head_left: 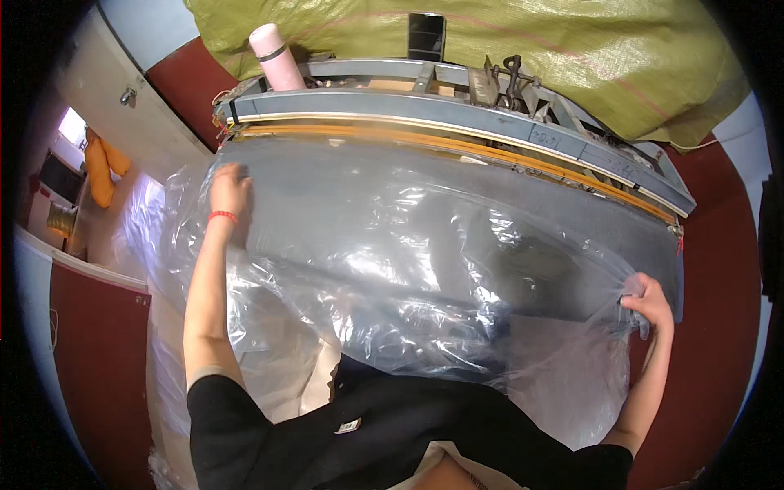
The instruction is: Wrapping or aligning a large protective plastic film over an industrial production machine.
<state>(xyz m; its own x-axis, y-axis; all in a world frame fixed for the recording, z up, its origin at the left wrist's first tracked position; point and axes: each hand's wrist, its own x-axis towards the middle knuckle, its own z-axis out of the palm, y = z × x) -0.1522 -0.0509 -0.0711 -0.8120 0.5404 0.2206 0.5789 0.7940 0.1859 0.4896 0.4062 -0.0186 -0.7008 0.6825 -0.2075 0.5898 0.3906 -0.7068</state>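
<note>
A wide sheet of clear plastic film (392,237) lies in wrinkles over a dark grey work table (612,222) and hangs down toward my body. At the table's far left corner my left hand (231,192), with a red bracelet at the wrist, is closed on the film, its fingertips partly hidden. My right hand (651,302) pinches a gathered corner of the film beside the table's right end, pulling it into taut folds. More crumpled film trails off to the left of the table.
Behind the table runs a long grey metal machine bar (490,110) with orange strips (392,135) below it. A pink bottle (276,61) and a dark phone (426,37) stand behind the bar. Yellow-green woven sheeting (572,57) drapes the back; a door (135,98) is at left.
</note>
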